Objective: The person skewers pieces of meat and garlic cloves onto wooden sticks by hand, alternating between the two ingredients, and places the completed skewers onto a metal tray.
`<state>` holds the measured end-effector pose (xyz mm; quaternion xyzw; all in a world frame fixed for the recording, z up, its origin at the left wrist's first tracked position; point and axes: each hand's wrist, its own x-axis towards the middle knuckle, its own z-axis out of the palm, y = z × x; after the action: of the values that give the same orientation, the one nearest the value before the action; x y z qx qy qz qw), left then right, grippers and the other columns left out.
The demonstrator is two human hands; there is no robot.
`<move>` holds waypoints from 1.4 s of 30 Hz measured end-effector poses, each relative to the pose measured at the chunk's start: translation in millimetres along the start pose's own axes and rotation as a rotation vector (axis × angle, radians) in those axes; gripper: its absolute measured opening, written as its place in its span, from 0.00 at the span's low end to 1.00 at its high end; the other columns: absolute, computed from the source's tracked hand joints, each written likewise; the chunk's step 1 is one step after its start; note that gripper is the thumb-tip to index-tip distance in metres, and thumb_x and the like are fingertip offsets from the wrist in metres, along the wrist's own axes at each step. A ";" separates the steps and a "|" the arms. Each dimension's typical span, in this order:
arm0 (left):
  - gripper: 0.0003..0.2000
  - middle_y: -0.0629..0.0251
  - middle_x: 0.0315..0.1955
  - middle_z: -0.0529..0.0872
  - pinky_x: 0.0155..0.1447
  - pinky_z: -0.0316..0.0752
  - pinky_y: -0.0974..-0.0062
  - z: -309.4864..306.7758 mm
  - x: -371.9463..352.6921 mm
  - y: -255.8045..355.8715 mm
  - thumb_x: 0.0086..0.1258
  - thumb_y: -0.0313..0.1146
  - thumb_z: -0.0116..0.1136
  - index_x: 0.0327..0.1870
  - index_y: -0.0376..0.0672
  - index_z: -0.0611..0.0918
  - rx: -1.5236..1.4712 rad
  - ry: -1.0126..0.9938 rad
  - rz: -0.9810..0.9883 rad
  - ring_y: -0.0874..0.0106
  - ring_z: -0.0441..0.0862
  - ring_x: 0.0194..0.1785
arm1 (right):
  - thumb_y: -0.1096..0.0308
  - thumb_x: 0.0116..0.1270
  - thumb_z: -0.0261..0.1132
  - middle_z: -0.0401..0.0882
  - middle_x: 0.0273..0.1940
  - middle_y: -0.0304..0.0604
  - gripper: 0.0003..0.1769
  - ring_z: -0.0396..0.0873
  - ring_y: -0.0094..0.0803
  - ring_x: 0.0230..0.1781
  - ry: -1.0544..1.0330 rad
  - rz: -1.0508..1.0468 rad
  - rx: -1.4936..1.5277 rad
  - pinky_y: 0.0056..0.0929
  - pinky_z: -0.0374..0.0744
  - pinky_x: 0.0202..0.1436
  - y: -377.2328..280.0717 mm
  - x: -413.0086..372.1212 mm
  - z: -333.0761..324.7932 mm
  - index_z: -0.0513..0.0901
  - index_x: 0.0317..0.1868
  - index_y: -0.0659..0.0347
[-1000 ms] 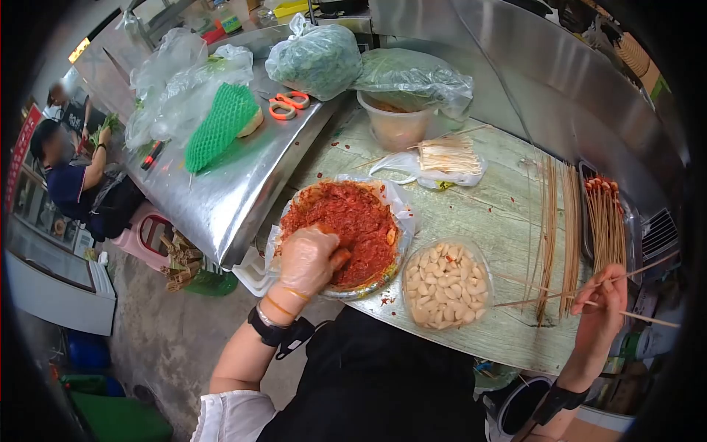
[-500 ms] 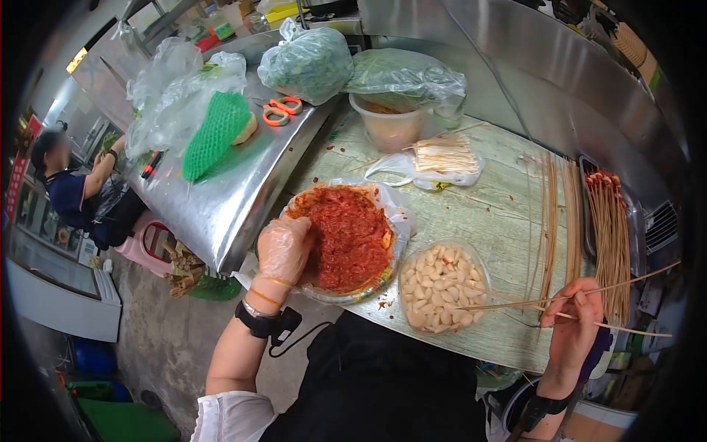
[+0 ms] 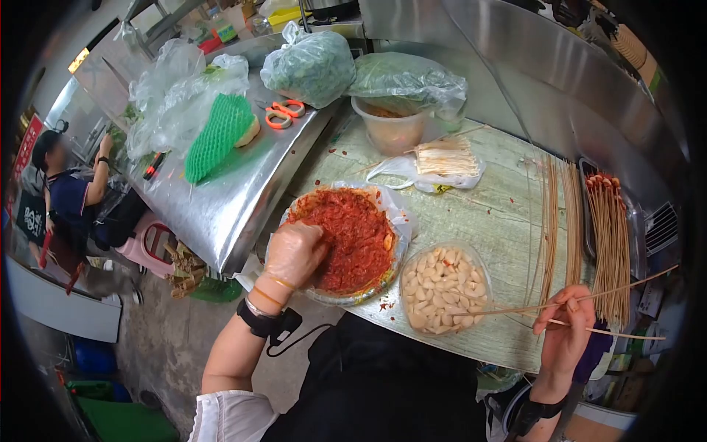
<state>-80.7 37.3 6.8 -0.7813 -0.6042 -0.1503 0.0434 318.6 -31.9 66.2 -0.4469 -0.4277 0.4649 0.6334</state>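
My left hand (image 3: 294, 253), in a clear plastic glove, is at the left side of a plastic-lined bowl (image 3: 403, 239) of red-seasoned meat (image 3: 346, 232). Its fingers are curled at the meat; what they hold, if anything, is hidden. My right hand (image 3: 565, 323) pinches thin bamboo skewers (image 3: 622, 286) lying roughly sideways, their left ends reaching over a clear tub of peeled garlic cloves (image 3: 442, 283). Past that hand, skewers with red-coated tips (image 3: 607, 236) lie in a metal tray (image 3: 587, 168). Bare bamboo skewers (image 3: 550, 221) lie in rows on the table.
Behind the bowl are a bundle of pale sticks (image 3: 446, 158) on plastic and a plastic tub (image 3: 388, 132) under a bag of greens (image 3: 405, 77). Orange-handled scissors (image 3: 283, 113) and green foam netting (image 3: 219, 140) lie on the steel counter (image 3: 247, 195). A person (image 3: 74, 184) is at far left.
My left hand has shifted slightly right over the meat, its fingers turned more towards the bowl's middle. My right hand has moved a little left with the skewers.
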 end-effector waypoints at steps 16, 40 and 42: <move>0.10 0.54 0.19 0.77 0.33 0.72 0.58 10.3 2.4 19.9 0.55 0.36 0.61 0.19 0.41 0.78 0.172 0.017 0.059 0.55 0.77 0.26 | 0.65 0.69 0.50 0.73 0.20 0.44 0.10 0.72 0.28 0.16 0.001 0.045 0.004 0.21 0.72 0.20 7.1 -2.8 7.6 0.70 0.37 0.64; 0.12 0.64 0.37 0.84 0.47 0.73 0.78 4.8 -7.7 26.8 0.71 0.36 0.54 0.41 0.33 0.79 -1.107 0.026 -0.414 0.78 0.77 0.43 | 0.60 0.72 0.54 0.72 0.30 0.44 0.13 0.66 0.27 0.25 -0.040 -0.028 0.009 0.23 0.70 0.28 6.3 -3.5 16.8 0.73 0.34 0.62; 0.12 0.57 0.47 0.81 0.53 0.72 0.75 12.0 -4.3 31.8 0.70 0.35 0.53 0.42 0.33 0.80 -1.090 0.344 -0.251 0.72 0.77 0.49 | 0.61 0.72 0.53 0.72 0.29 0.43 0.13 0.65 0.26 0.25 -0.023 -0.042 -0.021 0.23 0.68 0.28 4.6 -4.4 23.2 0.73 0.34 0.63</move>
<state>-49.1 27.8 -2.3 -0.5778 -0.5118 -0.5682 -0.2852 294.6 -31.4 66.6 -0.4391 -0.4489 0.4521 0.6335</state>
